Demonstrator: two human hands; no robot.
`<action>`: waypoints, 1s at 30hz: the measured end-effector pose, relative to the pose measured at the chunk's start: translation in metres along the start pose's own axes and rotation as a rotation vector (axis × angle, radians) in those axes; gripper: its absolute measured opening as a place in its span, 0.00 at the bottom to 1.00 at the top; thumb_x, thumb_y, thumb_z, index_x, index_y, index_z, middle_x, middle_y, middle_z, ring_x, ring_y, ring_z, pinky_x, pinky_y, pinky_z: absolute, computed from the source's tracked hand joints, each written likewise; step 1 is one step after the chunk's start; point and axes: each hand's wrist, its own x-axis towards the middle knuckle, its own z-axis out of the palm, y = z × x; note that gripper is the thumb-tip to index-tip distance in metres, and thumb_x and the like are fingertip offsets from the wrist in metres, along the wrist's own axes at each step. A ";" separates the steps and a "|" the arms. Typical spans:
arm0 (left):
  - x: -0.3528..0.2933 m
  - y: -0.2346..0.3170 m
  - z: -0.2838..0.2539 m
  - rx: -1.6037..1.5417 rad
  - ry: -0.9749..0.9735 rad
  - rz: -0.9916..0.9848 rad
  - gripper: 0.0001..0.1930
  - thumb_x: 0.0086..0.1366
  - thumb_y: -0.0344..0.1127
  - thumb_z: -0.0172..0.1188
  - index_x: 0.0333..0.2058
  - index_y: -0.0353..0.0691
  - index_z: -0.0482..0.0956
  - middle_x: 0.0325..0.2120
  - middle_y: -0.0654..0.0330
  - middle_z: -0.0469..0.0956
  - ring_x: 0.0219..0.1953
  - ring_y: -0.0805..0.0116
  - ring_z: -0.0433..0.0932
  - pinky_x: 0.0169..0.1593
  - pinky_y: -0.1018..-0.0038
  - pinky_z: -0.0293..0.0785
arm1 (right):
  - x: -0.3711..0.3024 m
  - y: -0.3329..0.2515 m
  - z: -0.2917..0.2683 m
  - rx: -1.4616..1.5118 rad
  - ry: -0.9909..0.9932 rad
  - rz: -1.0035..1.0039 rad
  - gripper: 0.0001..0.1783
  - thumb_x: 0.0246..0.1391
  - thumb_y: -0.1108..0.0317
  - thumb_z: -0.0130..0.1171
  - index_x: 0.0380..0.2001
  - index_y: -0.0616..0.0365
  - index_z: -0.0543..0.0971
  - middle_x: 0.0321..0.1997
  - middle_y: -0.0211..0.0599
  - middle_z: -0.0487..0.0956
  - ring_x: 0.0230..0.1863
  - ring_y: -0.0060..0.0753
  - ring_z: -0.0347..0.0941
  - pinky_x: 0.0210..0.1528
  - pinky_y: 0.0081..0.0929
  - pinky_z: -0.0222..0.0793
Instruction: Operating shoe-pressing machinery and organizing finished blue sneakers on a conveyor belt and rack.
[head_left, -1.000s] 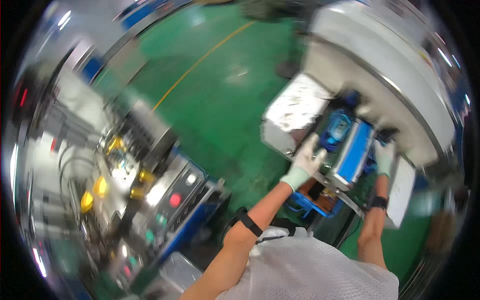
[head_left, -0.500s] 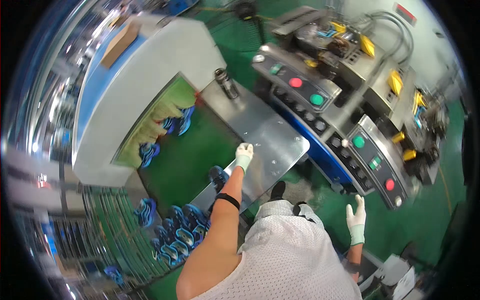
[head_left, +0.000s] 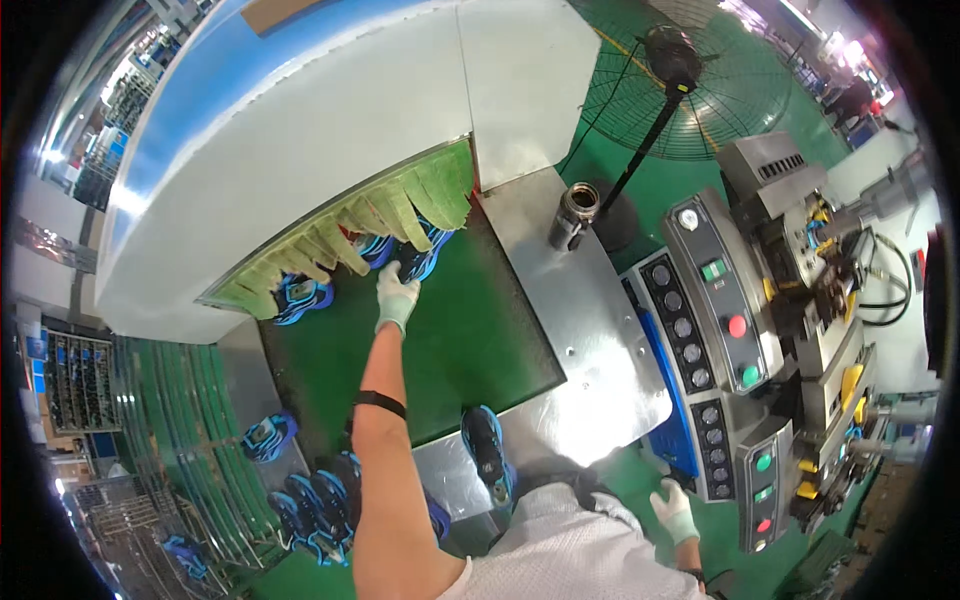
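Observation:
My left hand, in a white glove, reaches over a green conveyor belt with its fingers apart. Its fingertips are at the near end of a dark shoe with blue edges, and whether they grip it I cannot tell for sure. That shoe lies partly under a fringe of greenish strips on a white machine. Beside it another blue shoe shows under the strips, and a third shoe sits farther left. My right hand, also gloved, hangs low by my side, fingers spread, holding nothing.
A single dark shoe rests on the metal ledge near my body. Several shoes stand in a row beyond my left forearm. A metal flask stands on the steel table. Button panels and a fan are at right.
My left hand has moved from the steel table's edge across the belt to the shoes at the strips. The view has turned toward the white machine. My right hand still hangs at my side.

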 end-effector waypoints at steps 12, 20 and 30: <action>0.056 -0.031 0.082 -0.005 0.161 0.133 0.37 0.41 0.47 0.78 0.48 0.39 0.71 0.44 0.50 0.76 0.48 0.44 0.74 0.53 0.53 0.71 | -0.001 0.015 0.014 0.054 -0.174 0.295 0.29 0.52 0.62 0.65 0.52 0.71 0.75 0.47 0.53 0.81 0.51 0.40 0.79 0.54 0.33 0.72; -0.096 0.038 0.030 -0.063 -0.101 -0.054 0.34 0.43 0.39 0.76 0.49 0.38 0.73 0.45 0.46 0.76 0.50 0.44 0.74 0.54 0.54 0.72 | 0.079 -0.136 0.002 0.055 -0.156 -0.165 0.28 0.54 0.63 0.64 0.55 0.67 0.73 0.53 0.56 0.78 0.56 0.46 0.75 0.60 0.34 0.68; -0.244 0.272 -0.046 -0.026 -1.052 0.801 0.30 0.46 0.38 0.73 0.50 0.40 0.75 0.47 0.48 0.78 0.53 0.46 0.73 0.56 0.57 0.69 | 0.073 -0.266 -0.049 -0.404 -0.022 -0.919 0.46 0.42 0.55 0.73 0.61 0.63 0.65 0.62 0.58 0.69 0.65 0.61 0.63 0.68 0.47 0.58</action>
